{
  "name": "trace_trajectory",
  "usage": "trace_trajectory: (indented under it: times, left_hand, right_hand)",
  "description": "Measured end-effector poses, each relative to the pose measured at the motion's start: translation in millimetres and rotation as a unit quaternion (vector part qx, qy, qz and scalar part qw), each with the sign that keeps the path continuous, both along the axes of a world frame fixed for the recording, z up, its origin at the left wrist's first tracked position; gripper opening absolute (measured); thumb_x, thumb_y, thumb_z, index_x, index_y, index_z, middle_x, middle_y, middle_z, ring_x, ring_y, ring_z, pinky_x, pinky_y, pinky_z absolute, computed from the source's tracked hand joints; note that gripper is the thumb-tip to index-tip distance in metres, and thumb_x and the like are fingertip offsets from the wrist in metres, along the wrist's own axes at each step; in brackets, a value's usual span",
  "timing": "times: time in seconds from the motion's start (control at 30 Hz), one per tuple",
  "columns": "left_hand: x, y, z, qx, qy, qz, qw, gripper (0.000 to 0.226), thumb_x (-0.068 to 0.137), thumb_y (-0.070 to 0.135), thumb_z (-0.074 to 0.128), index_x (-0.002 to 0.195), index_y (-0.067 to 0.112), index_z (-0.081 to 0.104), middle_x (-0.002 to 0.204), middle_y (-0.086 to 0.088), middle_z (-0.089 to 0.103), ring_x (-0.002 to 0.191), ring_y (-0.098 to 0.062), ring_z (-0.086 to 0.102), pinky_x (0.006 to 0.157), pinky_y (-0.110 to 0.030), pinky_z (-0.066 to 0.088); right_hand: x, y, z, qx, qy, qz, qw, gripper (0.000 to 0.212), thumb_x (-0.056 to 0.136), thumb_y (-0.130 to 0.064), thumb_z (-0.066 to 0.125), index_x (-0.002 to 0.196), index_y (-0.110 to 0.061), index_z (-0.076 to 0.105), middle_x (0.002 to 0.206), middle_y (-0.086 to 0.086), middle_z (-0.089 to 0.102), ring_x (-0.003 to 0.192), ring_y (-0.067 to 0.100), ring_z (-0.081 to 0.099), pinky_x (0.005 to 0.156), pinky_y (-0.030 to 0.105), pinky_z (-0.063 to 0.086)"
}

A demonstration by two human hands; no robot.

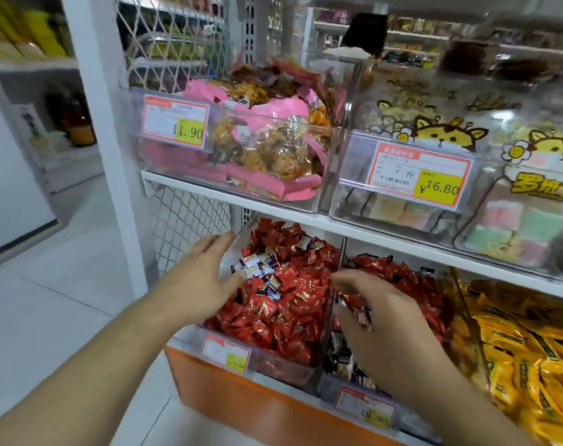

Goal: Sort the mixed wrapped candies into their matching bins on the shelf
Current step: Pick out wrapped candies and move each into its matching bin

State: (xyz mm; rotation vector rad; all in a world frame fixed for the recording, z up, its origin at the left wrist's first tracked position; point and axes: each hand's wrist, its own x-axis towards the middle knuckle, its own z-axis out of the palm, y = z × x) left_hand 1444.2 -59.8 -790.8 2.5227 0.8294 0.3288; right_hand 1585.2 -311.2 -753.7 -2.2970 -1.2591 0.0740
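The right hand (379, 320), curled, pinches crinkly red candies (354, 300) beside the clear plastic bin (273, 355). The left hand (206, 278) spreads flat over that bin's glossy red heap, holding nothing.

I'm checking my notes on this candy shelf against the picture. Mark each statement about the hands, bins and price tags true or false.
1. The left hand is open at the red candy bin. True.
2. White-and-purple candies lie mixed among the red ones. True.
3. The right hand is empty. False: its fingers pinch red candies.
4. The pink-pack bin's tag reads 16.80. False: it reads 11.90.
5. Yellow packs fill the far-right lower bin. True.
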Motion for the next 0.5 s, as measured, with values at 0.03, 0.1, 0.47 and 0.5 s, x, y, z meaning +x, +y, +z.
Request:
trace_trajectory:
  times: [0.03,0.1,0.47,0.5]
  left_hand:
    - [-3,3,-5,-0.036,0.027,-0.020,0.999,0.089,0.098,0.055,0.058,0.165,0.031,0.006,0.171,0.001,0.017,0.155,-0.019,0.022,0.121,-0.031,0.022]
    - [-6,5,-12,-0.099,0.057,-0.048,0.992,0.098,0.097,0.060,0.056,0.161,0.042,-0.016,0.173,0.002,0.011,0.152,-0.020,0.033,0.120,-0.032,0.029]
    - [-7,14,-10,-0.157,0.092,-0.070,0.981,0.111,0.089,0.060,0.068,0.146,0.058,-0.027,0.130,-0.004,0.060,0.113,-0.030,0.068,0.100,-0.051,0.054]
    - [-7,13,-9,-0.158,0.087,-0.071,0.981,0.107,0.089,0.057,0.069,0.144,0.060,-0.023,0.118,-0.004,0.060,0.106,-0.031,0.071,0.095,-0.052,0.056]
  right_hand:
    - [-3,15,-1,0.003,0.008,0.016,1.000,0.045,0.101,-0.033,0.062,0.144,-0.039,0.050,0.139,-0.026,0.052,0.129,-0.007,0.045,0.096,-0.002,0.025]
    - [-3,49,-5,0.000,0.026,0.035,0.999,0.043,0.102,-0.034,0.060,0.144,-0.040,0.049,0.141,-0.022,0.053,0.128,-0.002,0.048,0.097,0.005,0.030]
    - [22,177,-44,-0.115,0.015,0.055,0.992,0.052,0.090,-0.044,0.076,0.139,-0.040,0.059,0.142,-0.006,0.053,0.123,0.014,0.057,0.102,0.025,0.045]
    - [23,180,-47,-0.118,0.012,0.053,0.992,0.051,0.087,-0.044,0.079,0.136,-0.042,0.061,0.138,-0.004,0.053,0.117,0.014,0.059,0.099,0.026,0.048]
